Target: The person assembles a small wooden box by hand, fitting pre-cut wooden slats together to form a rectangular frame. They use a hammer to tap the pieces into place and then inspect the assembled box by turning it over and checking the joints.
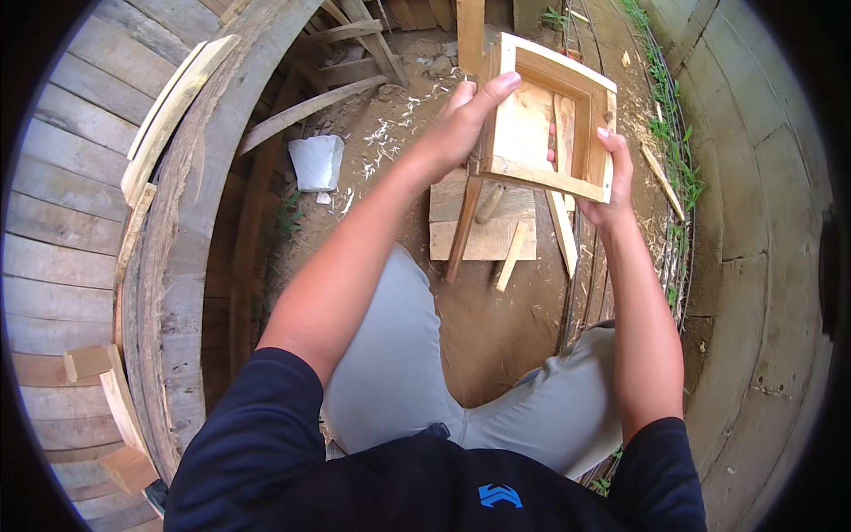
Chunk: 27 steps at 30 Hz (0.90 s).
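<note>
Left hand (461, 124) and right hand (612, 182) each grip the empty wooden box frame (545, 120) by its sides.

Left hand (461, 124), right hand (613, 182) grip square wooden frame (542, 115) above dirt ground (496, 310).

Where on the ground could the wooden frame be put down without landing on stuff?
Bare dirt lies between the knees and the flat board. Around that board it is crowded with wooden sticks. Both hands, left hand and right hand, hold the wooden frame.
</note>
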{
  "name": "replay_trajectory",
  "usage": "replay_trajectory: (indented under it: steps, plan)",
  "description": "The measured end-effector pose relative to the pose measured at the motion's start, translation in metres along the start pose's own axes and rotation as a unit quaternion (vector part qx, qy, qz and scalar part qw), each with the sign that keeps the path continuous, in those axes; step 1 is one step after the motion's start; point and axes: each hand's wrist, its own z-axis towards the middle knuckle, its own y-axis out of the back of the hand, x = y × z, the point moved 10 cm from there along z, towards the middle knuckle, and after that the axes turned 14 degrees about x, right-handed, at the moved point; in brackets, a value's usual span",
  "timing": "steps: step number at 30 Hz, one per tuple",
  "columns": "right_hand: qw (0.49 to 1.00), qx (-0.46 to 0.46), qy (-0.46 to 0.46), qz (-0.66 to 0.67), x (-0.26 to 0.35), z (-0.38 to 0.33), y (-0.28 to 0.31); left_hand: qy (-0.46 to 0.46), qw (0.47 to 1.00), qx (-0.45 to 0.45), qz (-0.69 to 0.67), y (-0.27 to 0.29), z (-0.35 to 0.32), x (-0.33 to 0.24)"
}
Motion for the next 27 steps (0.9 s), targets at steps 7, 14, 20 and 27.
replay_trajectory:
  steps: [7,14,20,27]
  plan:
    - [1.0,0.0,-0.01,-0.007,-0.007,0.002,-0.005,-0.027,0.979,0.051,-0.194,-0.017,-0.002,-0.01]
    - [1.0,-0.008,0.019,-0.023,0.003,-0.001,-0.01,-0.134,0.966,-0.035,-0.217,-0.005,0.003,-0.014]
    - [0.998,-0.008,0.04,-0.054,0.016,-0.004,-0.021,-0.148,0.959,-0.034,-0.238,-0.01,-0.008,-0.031]
    - [0.998,0.0,0.04,-0.038,0.016,-0.003,-0.018,-0.157,0.96,-0.059,-0.223,-0.007,-0.01,-0.032]
